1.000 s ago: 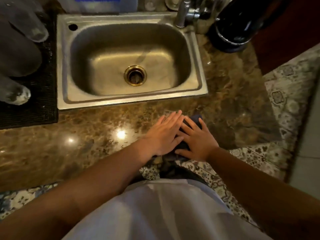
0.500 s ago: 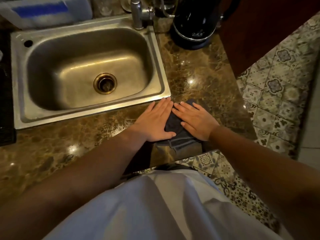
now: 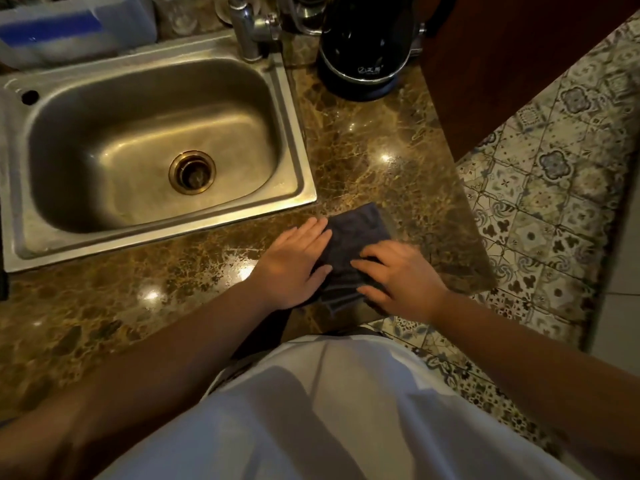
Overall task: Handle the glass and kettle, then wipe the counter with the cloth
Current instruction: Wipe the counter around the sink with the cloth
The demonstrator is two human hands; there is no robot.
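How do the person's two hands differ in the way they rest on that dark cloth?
The left hand lies flat with fingers straight and together, covering only the left edge of the cloth; the right hand has its fingers bent and slightly spread, reaching further over the cloth's middle. The left hand sits nearer the sink, the right hand nearer the counter's front edge. Both press palm down on the cloth.
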